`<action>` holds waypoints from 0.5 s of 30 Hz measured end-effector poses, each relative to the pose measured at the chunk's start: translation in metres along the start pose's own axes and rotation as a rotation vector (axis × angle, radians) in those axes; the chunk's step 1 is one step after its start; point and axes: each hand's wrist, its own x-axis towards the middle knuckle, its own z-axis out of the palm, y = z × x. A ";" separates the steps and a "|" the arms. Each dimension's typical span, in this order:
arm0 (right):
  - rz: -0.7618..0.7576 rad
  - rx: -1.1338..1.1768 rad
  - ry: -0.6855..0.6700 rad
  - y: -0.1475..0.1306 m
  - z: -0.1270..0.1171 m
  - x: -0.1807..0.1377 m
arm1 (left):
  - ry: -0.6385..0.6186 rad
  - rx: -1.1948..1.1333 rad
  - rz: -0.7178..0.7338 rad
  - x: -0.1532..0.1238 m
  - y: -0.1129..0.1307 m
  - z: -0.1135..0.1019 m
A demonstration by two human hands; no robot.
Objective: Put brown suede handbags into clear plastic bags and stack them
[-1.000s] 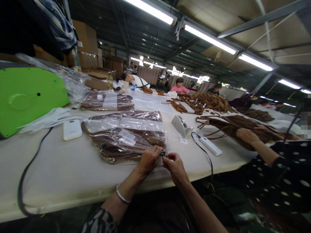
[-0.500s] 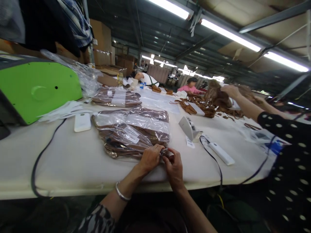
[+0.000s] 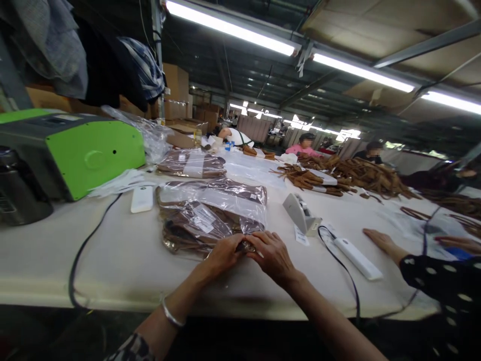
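A clear plastic bag (image 3: 214, 200) with a folded brown garment inside lies flat on the table in front of me. It has a white band across it and a white printed label (image 3: 203, 217) on it. My left hand (image 3: 224, 254) pinches the bag's near right edge. Close beside it, my right hand (image 3: 271, 252) has its fingers closed on the same edge, thumb underneath. The bunched plastic between the hands is partly hidden by the fingers. Behind this bag lies another bagged brown garment (image 3: 191, 163).
A green and grey machine (image 3: 95, 155) and a dark flask (image 3: 18, 190) stand at the left. Near them is a white device (image 3: 142, 199). A label dispenser (image 3: 301, 213) and a white power strip (image 3: 358, 257) lie to the right, beside a co-worker's hand (image 3: 383, 244). Brown straps (image 3: 370, 175) are heaped behind.
My view has turned slightly left. My right hand has shifted over the bag's edge, its fingers now lying across the top. The co-worker's arms have come down from the brown pile to the table.
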 end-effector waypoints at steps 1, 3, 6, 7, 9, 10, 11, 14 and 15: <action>-0.024 -0.010 -0.013 -0.005 -0.002 0.006 | 0.014 -0.047 -0.024 -0.006 0.001 -0.003; -0.107 -0.006 -0.035 -0.015 -0.004 0.015 | 0.048 -0.099 -0.062 -0.020 0.003 -0.009; -0.303 0.011 -0.038 -0.025 0.000 0.020 | 0.111 -0.011 -0.023 -0.043 0.007 -0.016; -0.358 0.007 -0.033 -0.029 0.002 0.020 | 0.139 0.057 0.008 -0.051 0.008 -0.017; -0.435 -0.001 -0.022 -0.037 0.011 0.018 | 0.203 0.209 0.078 -0.069 0.007 -0.020; -0.460 0.004 -0.015 -0.044 0.018 0.016 | 0.231 0.285 0.121 -0.079 0.005 -0.022; -0.477 0.018 -0.002 -0.053 0.026 0.014 | 0.250 0.358 0.166 -0.090 0.001 -0.025; -0.507 0.083 0.087 -0.095 0.059 0.010 | 0.270 0.585 0.282 -0.135 -0.016 -0.039; -0.512 0.103 0.121 -0.113 0.072 0.009 | 0.279 0.670 0.297 -0.152 -0.023 -0.046</action>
